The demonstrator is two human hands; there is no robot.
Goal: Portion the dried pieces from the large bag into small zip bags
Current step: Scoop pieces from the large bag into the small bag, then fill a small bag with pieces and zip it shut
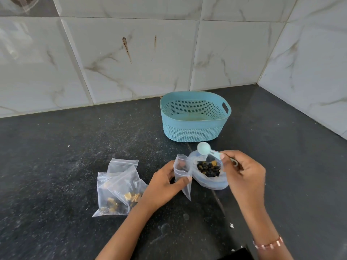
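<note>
Over the large bag (208, 177), right hand (244, 171) holds scoop (204, 148).

Big clear bag (210, 177) open, dark and yellow dried pieces (208, 167) inside. Small zip bag (183, 173) upright beside it. Filled small bags (118, 188) lying left.

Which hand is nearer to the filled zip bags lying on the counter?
Left. The left hand holds an open small zip bag just right of the filled zip bags. The right hand grips the blue scoop farther right, beyond the large bag.
</note>
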